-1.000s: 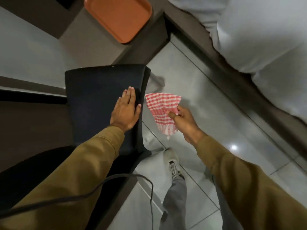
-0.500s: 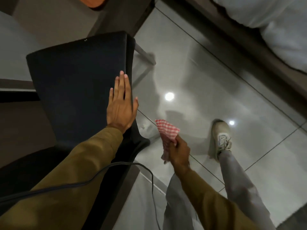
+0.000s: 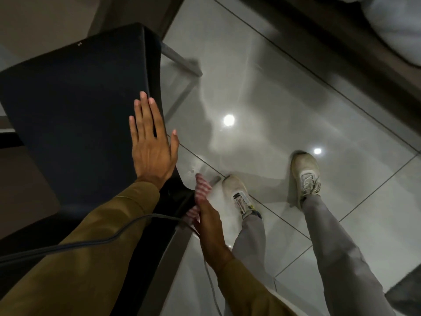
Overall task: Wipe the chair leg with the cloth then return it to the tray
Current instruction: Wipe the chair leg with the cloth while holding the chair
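Note:
A dark chair [image 3: 75, 106] fills the left of the view. My left hand [image 3: 152, 144] lies flat on its seat near the right edge, fingers straight and apart, holding nothing. Low beside the seat's near right corner, my right hand [image 3: 210, 226] grips the red-and-white checked cloth [image 3: 201, 188]. The cloth is pressed around the near chair leg [image 3: 173, 254], which runs down under the seat; most of the cloth is hidden by my hand. A far metal leg [image 3: 182, 61] slants out to the floor. The tray is out of view.
The floor is glossy grey tile [image 3: 273, 99] with light reflections. My two feet in pale shoes [image 3: 306, 176] stand right of the chair. A dark cable [image 3: 91, 241] crosses my left sleeve. A dark bed frame [image 3: 341, 53] with white bedding runs along the upper right.
My view has tilted down, so the orange tray left the frame. My right hand carried the cloth downward and closer to the near chair leg. My left hand stayed flat on the seat.

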`<action>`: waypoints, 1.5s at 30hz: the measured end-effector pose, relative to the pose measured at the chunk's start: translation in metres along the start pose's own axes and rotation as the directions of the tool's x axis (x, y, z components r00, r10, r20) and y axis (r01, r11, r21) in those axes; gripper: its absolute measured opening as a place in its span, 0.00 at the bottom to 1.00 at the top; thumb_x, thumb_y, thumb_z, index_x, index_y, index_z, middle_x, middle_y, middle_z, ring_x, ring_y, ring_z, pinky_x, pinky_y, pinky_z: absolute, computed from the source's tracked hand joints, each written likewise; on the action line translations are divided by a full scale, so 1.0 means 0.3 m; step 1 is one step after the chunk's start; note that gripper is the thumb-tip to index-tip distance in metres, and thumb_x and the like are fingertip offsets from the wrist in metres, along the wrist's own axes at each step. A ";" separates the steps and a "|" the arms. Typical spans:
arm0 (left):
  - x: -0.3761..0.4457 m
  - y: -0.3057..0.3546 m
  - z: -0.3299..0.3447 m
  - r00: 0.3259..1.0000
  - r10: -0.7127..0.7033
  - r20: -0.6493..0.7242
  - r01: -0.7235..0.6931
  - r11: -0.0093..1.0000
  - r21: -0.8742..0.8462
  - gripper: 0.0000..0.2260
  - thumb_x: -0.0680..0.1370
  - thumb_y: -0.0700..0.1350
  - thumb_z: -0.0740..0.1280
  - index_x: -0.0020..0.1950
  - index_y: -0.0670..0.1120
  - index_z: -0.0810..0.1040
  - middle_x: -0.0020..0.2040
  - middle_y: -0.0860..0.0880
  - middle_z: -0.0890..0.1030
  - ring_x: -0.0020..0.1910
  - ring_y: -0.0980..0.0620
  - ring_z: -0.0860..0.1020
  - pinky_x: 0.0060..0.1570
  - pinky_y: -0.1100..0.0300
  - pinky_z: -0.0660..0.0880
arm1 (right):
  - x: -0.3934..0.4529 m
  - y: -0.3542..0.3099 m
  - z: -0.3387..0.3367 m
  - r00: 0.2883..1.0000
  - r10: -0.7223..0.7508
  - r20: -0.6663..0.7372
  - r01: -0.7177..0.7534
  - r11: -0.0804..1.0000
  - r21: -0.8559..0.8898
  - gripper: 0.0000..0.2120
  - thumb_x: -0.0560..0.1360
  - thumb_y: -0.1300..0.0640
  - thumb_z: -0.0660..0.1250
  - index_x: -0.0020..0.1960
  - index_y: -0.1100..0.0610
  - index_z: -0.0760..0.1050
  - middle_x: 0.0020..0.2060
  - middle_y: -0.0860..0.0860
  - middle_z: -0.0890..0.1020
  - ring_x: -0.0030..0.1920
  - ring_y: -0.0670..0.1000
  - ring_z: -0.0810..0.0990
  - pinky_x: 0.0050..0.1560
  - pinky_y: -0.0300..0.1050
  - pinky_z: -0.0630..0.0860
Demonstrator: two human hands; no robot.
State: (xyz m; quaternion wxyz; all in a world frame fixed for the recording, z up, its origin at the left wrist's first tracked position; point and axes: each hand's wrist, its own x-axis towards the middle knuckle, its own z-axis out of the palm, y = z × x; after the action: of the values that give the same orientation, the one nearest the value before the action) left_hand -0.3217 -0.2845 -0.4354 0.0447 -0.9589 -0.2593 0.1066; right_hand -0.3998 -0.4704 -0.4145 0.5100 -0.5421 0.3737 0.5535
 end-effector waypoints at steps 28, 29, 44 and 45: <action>0.076 -0.045 0.081 0.973 0.034 -0.226 -0.090 0.966 -0.244 0.35 0.86 0.51 0.60 0.88 0.37 0.51 0.89 0.36 0.54 0.89 0.38 0.53 0.89 0.39 0.50 | 0.361 0.037 -0.016 0.993 0.099 0.068 -0.093 0.992 -0.091 0.28 0.89 0.43 0.55 0.80 0.59 0.74 0.74 0.61 0.81 0.73 0.61 0.80 0.80 0.57 0.73; 0.075 -0.046 0.075 0.975 0.030 -0.221 -0.085 0.966 -0.244 0.35 0.86 0.52 0.60 0.88 0.37 0.51 0.89 0.37 0.54 0.90 0.38 0.53 0.89 0.39 0.50 | 0.313 0.039 -0.022 0.993 0.079 0.083 -0.072 0.994 -0.080 0.26 0.88 0.40 0.56 0.76 0.55 0.79 0.72 0.59 0.83 0.73 0.60 0.81 0.81 0.59 0.73; 0.072 -0.049 0.092 0.970 0.028 -0.243 -0.082 0.973 -0.215 0.34 0.87 0.53 0.59 0.87 0.36 0.53 0.88 0.35 0.55 0.89 0.36 0.54 0.88 0.38 0.51 | 0.526 0.038 -0.050 0.986 0.142 0.088 -0.139 0.989 -0.039 0.23 0.89 0.53 0.60 0.75 0.68 0.75 0.70 0.70 0.81 0.73 0.71 0.79 0.79 0.66 0.74; 0.074 -0.047 0.091 0.968 0.031 -0.249 -0.087 0.973 -0.215 0.34 0.87 0.53 0.59 0.87 0.35 0.53 0.88 0.34 0.56 0.89 0.36 0.55 0.88 0.38 0.51 | 0.547 0.028 -0.047 0.986 0.149 0.071 -0.144 0.987 -0.078 0.23 0.89 0.52 0.61 0.75 0.68 0.75 0.70 0.70 0.82 0.72 0.71 0.80 0.77 0.66 0.75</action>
State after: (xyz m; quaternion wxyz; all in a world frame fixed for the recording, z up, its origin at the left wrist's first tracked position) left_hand -0.3162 -0.2603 -0.4640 -0.0354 -0.9709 -0.2334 -0.0405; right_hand -0.3871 -0.4595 -0.5787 0.4618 -0.5098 0.3722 0.6232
